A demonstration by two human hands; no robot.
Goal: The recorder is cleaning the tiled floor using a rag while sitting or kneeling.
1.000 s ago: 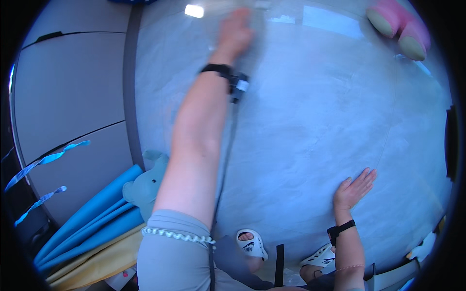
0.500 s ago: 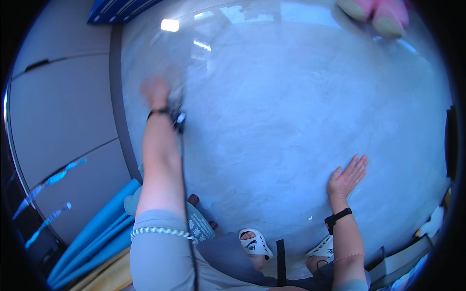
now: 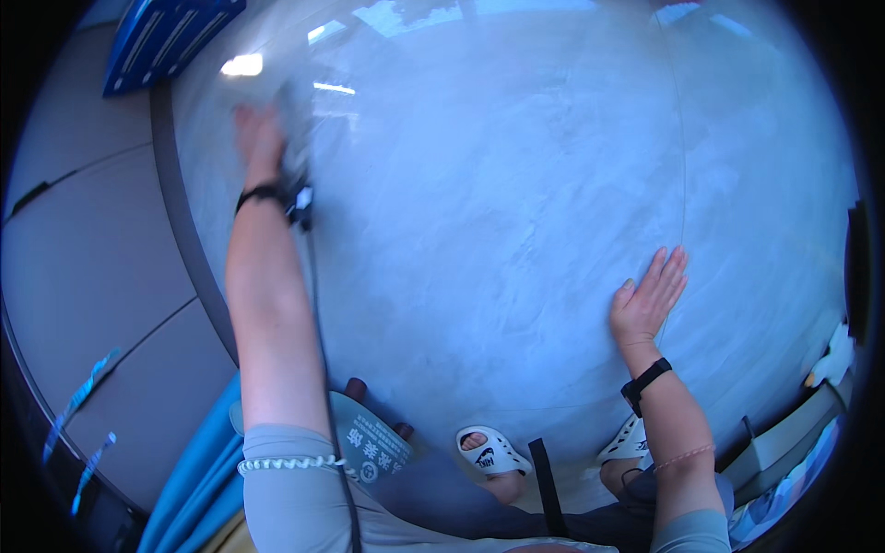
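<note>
My left hand (image 3: 259,138) is stretched far forward over the pale glossy floor, next to the grey cabinets. Motion blurs it, but the fingers look extended, and I see nothing in them. A black strap with a small dark device (image 3: 300,205) circles that wrist, and a dark cable (image 3: 318,313) runs from it along the arm. To the right, my right hand (image 3: 649,300) is open above the floor, fingers straight and close together, thumb apart, holding nothing. It wears a black wristband (image 3: 647,385).
Grey cabinets (image 3: 92,230) line the left side, with a blue slotted object (image 3: 171,41) beyond them. Blue fabric (image 3: 198,470) and a teal printed panel (image 3: 369,433) lie lower left. A grey bin-like edge (image 3: 793,442) and a white plush-like item (image 3: 834,355) sit lower right.
The view has shifted, so the cabinets slide left and the pink object at the top right is gone. Both hands appear farther up in the picture, the left one also farther left.
</note>
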